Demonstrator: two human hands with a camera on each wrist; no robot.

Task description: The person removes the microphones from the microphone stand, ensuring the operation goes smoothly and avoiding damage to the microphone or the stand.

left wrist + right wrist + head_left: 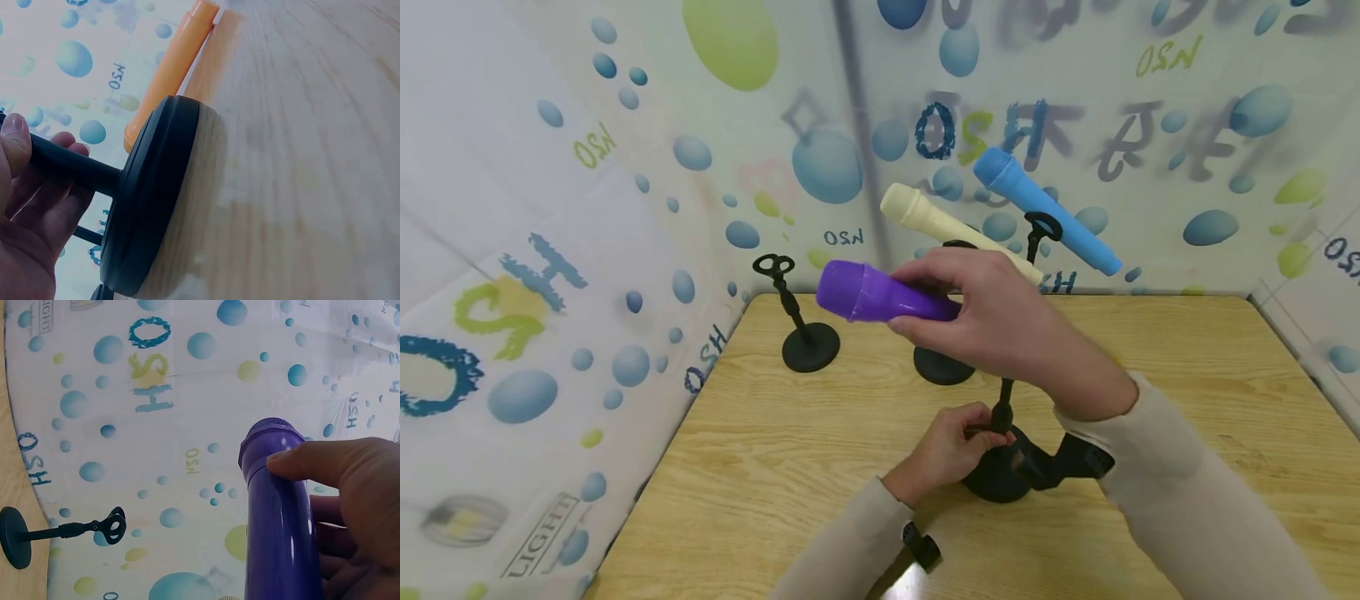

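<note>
My right hand (1000, 317) grips a purple microphone (868, 293) by its body, with thumb and fingers around it and the head pointing left. In the right wrist view, the thumb presses just below the microphone's mesh head (269, 425). Lower down, my left hand (951, 442) holds the stem of a black desk microphone stand (992, 483) just above its round base. The base is close over the wooden table in the left wrist view. The top of this stand is hidden behind my right hand and the purple microphone.
A bare black stand (808, 346) with a ring clip stands at the back left. Behind my right hand, a cream microphone (925, 215) and a blue microphone (1045, 204) sit tilted in stands. An orange microphone (178, 59) is beyond the held base. Printed sheets surround the table (737, 467).
</note>
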